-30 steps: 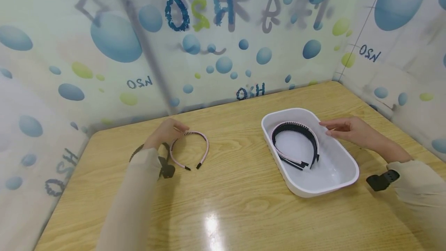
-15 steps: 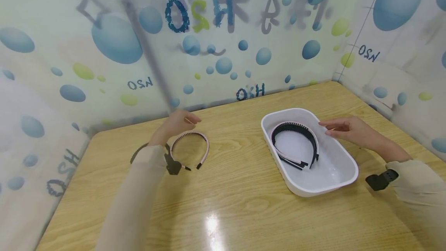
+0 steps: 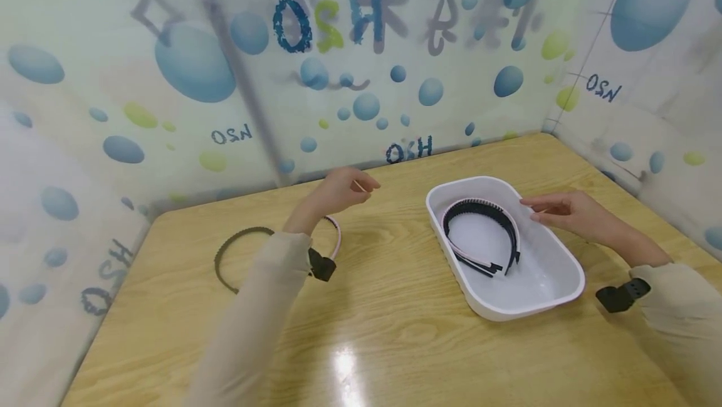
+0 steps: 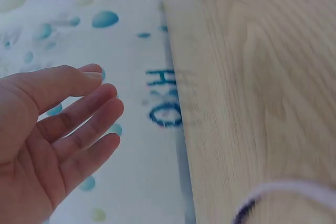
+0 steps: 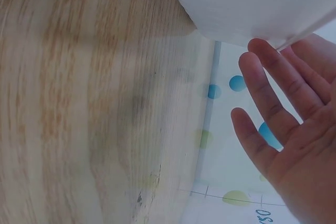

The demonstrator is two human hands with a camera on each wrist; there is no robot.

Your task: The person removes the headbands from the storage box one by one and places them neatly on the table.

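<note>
My left hand (image 3: 343,189) hovers above the table with bent, relaxed fingers and nothing in them. Below its wrist lies a pink headband (image 3: 339,237), partly covered by the sleeve; its pale curve shows low in the left wrist view. Further left, a dark toothed headband (image 3: 224,247) is also half hidden by that arm. Several black and pink headbands (image 3: 479,207) lie together inside a white plastic tub (image 3: 527,288). My right hand (image 3: 583,214) holds the tub's right rim, thumb over the inner side and fingers against the outer wall (image 5: 262,3).
The wooden table (image 3: 395,332) meets a patterned curtain (image 3: 361,106) along its back, left and right sides. A black device (image 3: 323,264) is strapped on the left wrist and another (image 3: 617,297) on the right.
My left hand has moved right and slightly away, from over the pink headband toward the tub, uncovering more of the dark headband. My right hand stays at the tub's rim.
</note>
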